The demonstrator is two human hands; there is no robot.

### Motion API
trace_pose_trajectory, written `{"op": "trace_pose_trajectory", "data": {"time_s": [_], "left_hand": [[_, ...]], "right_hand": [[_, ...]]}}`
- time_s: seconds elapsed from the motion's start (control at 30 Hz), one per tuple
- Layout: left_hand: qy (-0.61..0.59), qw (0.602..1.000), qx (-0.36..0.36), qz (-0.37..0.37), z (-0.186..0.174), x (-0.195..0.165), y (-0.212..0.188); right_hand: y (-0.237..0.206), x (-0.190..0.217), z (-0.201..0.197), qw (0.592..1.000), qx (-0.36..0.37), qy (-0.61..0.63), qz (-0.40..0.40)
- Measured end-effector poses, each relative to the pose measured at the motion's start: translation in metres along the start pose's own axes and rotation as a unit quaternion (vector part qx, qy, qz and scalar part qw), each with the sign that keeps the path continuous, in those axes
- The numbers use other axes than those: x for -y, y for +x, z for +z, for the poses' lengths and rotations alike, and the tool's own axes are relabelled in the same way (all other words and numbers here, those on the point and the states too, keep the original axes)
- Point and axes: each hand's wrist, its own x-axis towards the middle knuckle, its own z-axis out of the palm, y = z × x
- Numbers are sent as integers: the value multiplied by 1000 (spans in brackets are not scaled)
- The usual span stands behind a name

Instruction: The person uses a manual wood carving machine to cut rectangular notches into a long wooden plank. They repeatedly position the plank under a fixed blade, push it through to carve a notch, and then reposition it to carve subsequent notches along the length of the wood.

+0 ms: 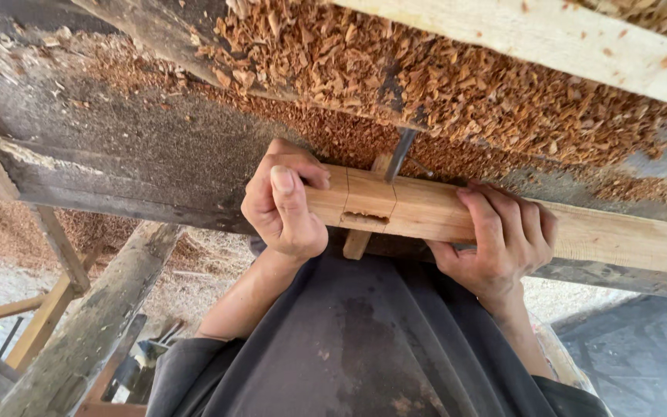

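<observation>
My left hand (283, 205) and right hand (499, 239) both clamp the wooden bar (426, 210); metal pin (399, 154) at 12 o'clock could jam if I tilt it.

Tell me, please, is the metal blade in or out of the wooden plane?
In: the blade stands wedged in the plane, gripped by both hands.

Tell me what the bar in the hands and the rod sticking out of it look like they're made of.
The bar looks like bare, unfinished wood: pale tan with visible grain and pencil-like lines. The rod seems metal, grey with a dull sheen. Left hand and right hand grip the bar.
</observation>
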Motion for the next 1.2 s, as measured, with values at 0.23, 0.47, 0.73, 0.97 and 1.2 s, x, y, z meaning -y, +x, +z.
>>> {"op": "trace_pose_trajectory", "data": {"time_s": [0.23, 0.47, 0.73, 0.97, 1.2], "left_hand": [[-7, 1000, 2, 11, 3, 0, 4], [-17, 1000, -2, 24, 4, 1, 7], [-29, 999, -3, 41, 4, -1, 9], [-27, 999, -3, 40, 3, 0, 7], [-28, 997, -16, 74, 8, 7, 13]], "right_hand": [[1, -3, 4, 999, -28, -19, -10], [3, -3, 3, 999, -29, -27, -10], [5, -3, 1, 999, -38, -35, -16], [5, -4, 3, 997, -63, -42, -23], [7, -11, 7, 995, -90, -38, -35]]}}
